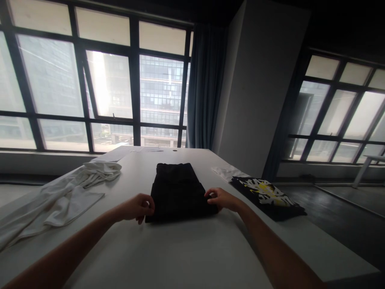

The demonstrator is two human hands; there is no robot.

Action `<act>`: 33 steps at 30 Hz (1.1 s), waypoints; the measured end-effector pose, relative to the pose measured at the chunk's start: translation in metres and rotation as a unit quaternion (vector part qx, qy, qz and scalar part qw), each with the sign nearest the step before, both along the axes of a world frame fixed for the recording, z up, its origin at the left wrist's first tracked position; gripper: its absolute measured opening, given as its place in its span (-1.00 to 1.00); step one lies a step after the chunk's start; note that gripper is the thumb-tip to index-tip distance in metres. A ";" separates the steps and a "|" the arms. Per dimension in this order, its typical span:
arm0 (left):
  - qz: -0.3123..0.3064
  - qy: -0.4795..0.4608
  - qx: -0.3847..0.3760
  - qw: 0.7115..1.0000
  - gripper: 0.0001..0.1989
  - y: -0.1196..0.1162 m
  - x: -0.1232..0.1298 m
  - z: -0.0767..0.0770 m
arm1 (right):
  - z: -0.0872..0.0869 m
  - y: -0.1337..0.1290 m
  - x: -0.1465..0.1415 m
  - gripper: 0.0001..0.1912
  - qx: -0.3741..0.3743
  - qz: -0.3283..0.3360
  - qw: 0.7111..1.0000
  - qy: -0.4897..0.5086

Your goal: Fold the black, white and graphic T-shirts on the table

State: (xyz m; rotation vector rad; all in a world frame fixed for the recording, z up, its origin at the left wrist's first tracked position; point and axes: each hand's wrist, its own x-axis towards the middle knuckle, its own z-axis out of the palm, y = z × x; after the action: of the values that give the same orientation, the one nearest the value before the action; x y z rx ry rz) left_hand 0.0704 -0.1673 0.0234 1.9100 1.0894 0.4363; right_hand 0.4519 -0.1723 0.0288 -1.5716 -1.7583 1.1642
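Observation:
A folded black garment lies flat in the middle of the white table; its exact kind does not show. At its near left edge, my left hand is closed, thumb and fingers pinching the cloth. My right hand grips the opposite edge, its fingers curled on the fabric near the right corner. The near edge of the garment seems slightly raised off the tabletop between both hands.
To the left lies a loose, crumpled white garment. On the right side rests a folded black shirt with a yellow and white print, beside some white cloth. Papers lie at the far end, near the windows.

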 end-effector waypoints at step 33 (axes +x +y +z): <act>0.081 0.159 0.378 0.908 -0.42 -0.015 0.050 -0.031 | -0.014 -0.004 -0.070 -0.50 0.382 0.029 0.882 -0.275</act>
State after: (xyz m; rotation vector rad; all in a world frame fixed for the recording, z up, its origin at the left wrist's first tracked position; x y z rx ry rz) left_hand 0.1200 -0.1822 -0.0079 2.6479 1.4336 0.7366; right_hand 0.3815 -0.1767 0.0148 -1.3915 -2.2295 -0.0575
